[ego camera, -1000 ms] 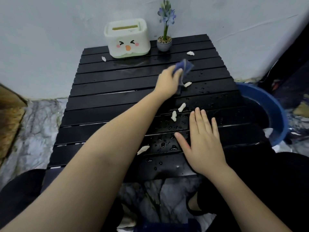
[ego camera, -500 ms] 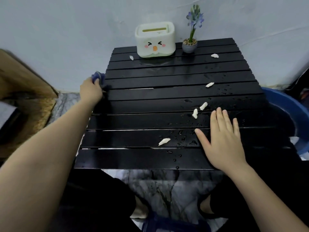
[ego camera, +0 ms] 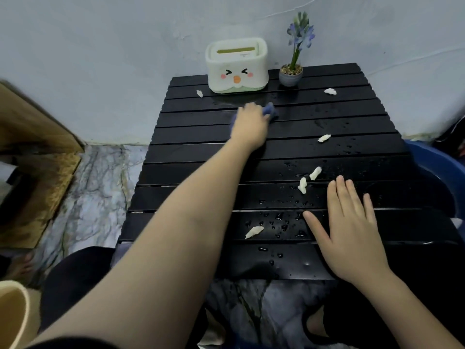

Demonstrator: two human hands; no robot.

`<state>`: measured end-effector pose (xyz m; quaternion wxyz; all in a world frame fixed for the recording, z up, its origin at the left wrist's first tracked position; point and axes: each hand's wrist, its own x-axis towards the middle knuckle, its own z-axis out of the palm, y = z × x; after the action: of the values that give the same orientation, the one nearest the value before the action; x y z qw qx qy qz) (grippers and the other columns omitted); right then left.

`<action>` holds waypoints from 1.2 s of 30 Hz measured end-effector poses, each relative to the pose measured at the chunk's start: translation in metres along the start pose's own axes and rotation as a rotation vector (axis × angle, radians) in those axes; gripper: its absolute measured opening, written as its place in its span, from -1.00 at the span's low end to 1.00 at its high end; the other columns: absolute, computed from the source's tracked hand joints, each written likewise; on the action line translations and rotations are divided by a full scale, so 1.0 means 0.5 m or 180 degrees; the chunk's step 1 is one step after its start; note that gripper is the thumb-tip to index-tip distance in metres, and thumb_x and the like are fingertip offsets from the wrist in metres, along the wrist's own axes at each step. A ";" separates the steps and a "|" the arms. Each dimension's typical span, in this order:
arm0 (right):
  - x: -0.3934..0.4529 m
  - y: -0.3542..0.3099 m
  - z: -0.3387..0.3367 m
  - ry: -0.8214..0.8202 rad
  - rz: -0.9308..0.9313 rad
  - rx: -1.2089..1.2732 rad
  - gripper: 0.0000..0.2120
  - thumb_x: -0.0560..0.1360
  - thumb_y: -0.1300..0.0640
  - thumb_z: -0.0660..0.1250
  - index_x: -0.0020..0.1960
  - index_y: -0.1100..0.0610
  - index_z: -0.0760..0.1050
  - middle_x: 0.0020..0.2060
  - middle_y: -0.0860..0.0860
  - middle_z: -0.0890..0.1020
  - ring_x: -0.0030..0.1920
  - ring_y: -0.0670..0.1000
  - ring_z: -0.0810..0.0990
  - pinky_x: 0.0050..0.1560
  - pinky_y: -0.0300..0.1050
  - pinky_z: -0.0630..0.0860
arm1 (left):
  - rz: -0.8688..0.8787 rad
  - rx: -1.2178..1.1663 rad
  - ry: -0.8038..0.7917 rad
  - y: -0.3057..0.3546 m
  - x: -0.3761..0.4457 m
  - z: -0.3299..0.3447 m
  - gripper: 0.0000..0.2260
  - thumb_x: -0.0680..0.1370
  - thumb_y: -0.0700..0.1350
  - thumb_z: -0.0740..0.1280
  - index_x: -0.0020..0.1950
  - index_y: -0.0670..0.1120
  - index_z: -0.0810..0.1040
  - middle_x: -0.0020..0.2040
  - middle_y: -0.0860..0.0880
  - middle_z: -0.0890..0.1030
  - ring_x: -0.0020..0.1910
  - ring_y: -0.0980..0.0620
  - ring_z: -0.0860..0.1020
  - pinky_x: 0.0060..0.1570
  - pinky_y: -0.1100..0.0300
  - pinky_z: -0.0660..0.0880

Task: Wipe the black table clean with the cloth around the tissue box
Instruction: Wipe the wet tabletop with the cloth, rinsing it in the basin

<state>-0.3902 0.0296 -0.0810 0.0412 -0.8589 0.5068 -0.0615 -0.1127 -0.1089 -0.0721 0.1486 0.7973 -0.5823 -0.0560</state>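
the left hand (ego camera: pixel 249 127) clutched the blue cloth (ego camera: pixel 269 112), pressing it on the black table (ego camera: pixel 201 157). the tissue box (ego camera: pixel 236 68) stood just beyond that grip. the right hand (ego camera: pixel 352 230) lay flat, fingers spread, nearer the person.

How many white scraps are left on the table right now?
6. One left of the tissue box, one far right beside the flower pot, one mid-right, two close together ahead of the right hand, one near the front. The left arm may hide more.
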 end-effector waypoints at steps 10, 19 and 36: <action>0.006 0.002 -0.016 -0.0123 0.0046 0.0376 -0.19 0.62 -0.34 -0.06 0.61 0.26 0.05 0.62 0.15 0.05 0.63 0.08 -0.06 0.61 0.10 -0.14 | -0.0804 -0.3292 0.0287 -0.031 -0.076 -0.082 -0.76 0.66 -0.06 0.20 -0.14 -0.08 0.56 -0.24 0.04 0.59 -0.27 0.14 0.51 -0.25 0.31 0.43; -0.024 0.009 -0.028 -0.0190 0.0051 0.0516 -0.13 0.56 -0.35 0.01 0.61 0.27 0.04 0.62 0.16 0.05 0.63 0.09 -0.06 0.60 0.11 -0.14 | -0.1399 -0.0668 0.0897 -0.339 -0.267 -0.154 -0.67 0.67 -0.06 0.12 0.24 -0.25 0.51 0.21 -0.31 0.56 0.21 -0.28 0.50 0.18 -0.01 0.37; -0.031 0.015 -0.020 -0.0225 0.0052 0.0404 -0.14 0.57 -0.36 -0.06 0.62 0.25 -0.02 0.63 0.14 0.00 0.63 0.06 -0.11 0.60 0.06 -0.19 | -0.0066 -0.1507 -0.0504 0.015 -0.234 -0.061 -0.60 0.68 -0.04 0.13 0.49 -0.16 0.36 0.48 -0.19 0.39 0.52 -0.19 0.26 0.50 -0.02 0.17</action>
<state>-0.4055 0.0396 -0.0732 0.1139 -0.8520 0.5071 -0.0628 -0.1483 0.0051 -0.0508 0.2846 0.7394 -0.5545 -0.2547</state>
